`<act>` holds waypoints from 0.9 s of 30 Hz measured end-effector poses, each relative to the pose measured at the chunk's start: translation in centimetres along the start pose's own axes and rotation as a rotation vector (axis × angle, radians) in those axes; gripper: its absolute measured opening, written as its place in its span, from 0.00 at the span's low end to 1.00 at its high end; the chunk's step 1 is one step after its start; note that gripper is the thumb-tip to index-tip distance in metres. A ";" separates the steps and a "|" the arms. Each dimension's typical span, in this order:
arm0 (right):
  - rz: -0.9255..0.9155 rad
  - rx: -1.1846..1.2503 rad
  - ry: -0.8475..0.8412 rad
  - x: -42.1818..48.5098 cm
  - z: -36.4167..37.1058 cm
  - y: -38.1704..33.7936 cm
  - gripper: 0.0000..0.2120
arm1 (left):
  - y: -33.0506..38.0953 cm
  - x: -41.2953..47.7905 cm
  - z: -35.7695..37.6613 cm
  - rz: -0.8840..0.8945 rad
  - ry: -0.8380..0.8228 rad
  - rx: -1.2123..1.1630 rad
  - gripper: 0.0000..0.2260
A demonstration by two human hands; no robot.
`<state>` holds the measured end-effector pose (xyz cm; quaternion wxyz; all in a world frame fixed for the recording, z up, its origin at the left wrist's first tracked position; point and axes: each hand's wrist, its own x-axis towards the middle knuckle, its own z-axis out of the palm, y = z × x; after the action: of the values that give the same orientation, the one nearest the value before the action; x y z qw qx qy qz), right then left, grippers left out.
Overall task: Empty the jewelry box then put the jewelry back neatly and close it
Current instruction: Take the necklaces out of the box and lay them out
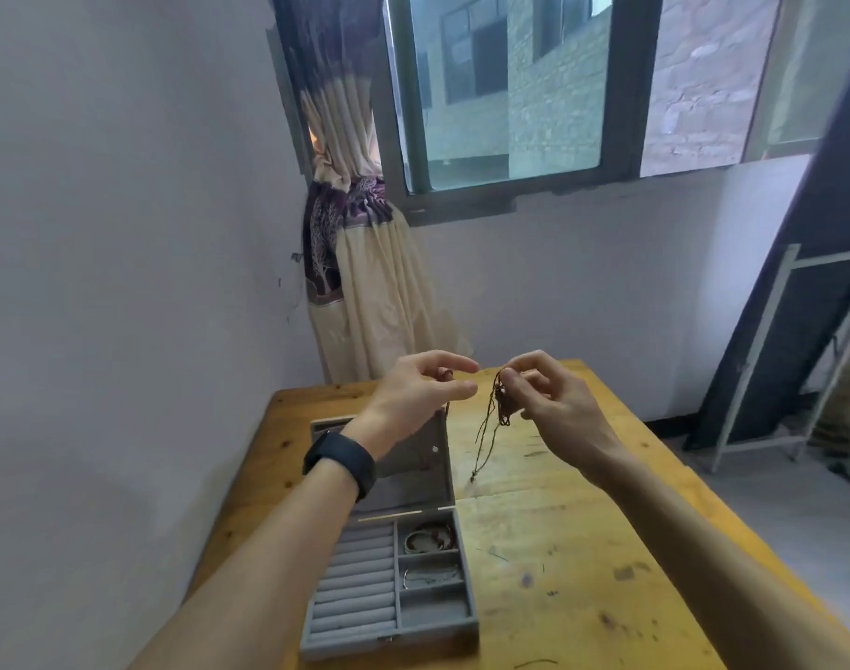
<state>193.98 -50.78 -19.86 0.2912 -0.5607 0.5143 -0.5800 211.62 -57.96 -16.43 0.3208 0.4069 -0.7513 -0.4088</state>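
Note:
The grey jewelry box [389, 638] lies open on the wooden table [582, 548], its lid standing upright behind. A red-and-white bracelet [430, 539] sits in the top right compartment and a thin chain [430, 576] in the middle one; the ring rolls on the left hold nothing. My right hand [553, 403] is raised above the table and pinches a brown cord necklace [498, 408], whose ends dangle down. My left hand [418, 394], raised over the lid, pinches a small dark bit of cord between thumb and fingers. Whether that bit joins the necklace I cannot tell.
The table's far edge meets a white wall with a tied curtain [360, 263] and a window above. A metal rack [771, 360] and a dark beam stand at the right, beyond the table's right edge.

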 end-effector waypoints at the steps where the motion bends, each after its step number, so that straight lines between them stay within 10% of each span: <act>1: 0.007 0.015 0.014 -0.4 -0.7 -0.4 0.06 | 0.5 -0.1 0.5 0.006 -0.016 0.002 0.09; 12: 0.169 -0.046 0.119 -7.8 -8.2 0.7 0.08 | 3.3 -2.4 9.0 0.093 -0.272 0.011 0.11; 27: 0.384 0.107 0.194 -15.1 -12.2 5.3 0.09 | 1.4 -4.3 18.8 0.321 -0.111 0.511 0.08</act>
<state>184.16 -35.24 -28.15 0.3747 -0.3780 0.6057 -0.5915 197.81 -47.06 -24.50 0.2270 0.3274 -0.9009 -0.1722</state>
